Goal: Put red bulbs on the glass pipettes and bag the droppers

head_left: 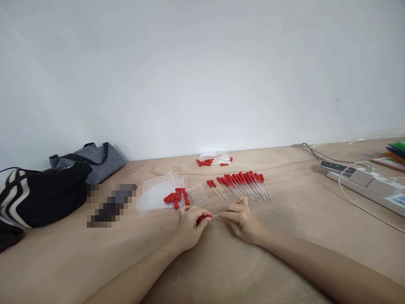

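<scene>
My left hand [191,226] pinches a red rubber bulb [204,218] near the middle of the table. A thin clear tube [215,217] runs from the bulb to my right hand [242,221], whose fingertips are closed on its other end. Loose red bulbs [176,196] lie on clear plastic bags [154,194] beyond my left hand. Beside them is a row of bare clear tubes [199,195]. Farther right, several droppers with red bulbs [242,179] lie side by side, tips toward me.
More red bulbs [207,162] and a clear bag lie by the wall. A striped bag [99,162], a black bag [57,194] and a pixelated dark object [114,204] are left. A power strip [373,188] with cables and a stack of coloured items [395,154] are right.
</scene>
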{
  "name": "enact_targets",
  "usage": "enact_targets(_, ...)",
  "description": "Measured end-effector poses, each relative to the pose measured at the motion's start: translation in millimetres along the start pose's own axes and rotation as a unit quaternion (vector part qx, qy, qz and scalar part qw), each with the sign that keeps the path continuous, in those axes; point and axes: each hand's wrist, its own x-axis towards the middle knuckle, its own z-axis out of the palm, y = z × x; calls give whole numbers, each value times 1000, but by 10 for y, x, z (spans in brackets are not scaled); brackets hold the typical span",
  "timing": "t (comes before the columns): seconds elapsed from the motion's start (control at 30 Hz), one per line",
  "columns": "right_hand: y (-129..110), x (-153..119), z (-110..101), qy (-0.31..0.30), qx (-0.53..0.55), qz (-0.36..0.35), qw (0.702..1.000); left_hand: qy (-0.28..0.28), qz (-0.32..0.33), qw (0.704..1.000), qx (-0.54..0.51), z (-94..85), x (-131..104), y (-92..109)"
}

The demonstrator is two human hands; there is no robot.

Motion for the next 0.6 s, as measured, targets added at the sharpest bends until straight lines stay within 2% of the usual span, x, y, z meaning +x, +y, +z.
enact_targets(0.17,-18,19,28,22,-32,0,999,15,38,999,11,8,-9,4)
enact_targets(0.37,-1,41,67,8,-67,-12,998,13,68,997,17,-20,-34,49)
enact_targets(0.6,-15,43,78,-12,-67,-12,998,4,73,997,21,-59,-44,93)
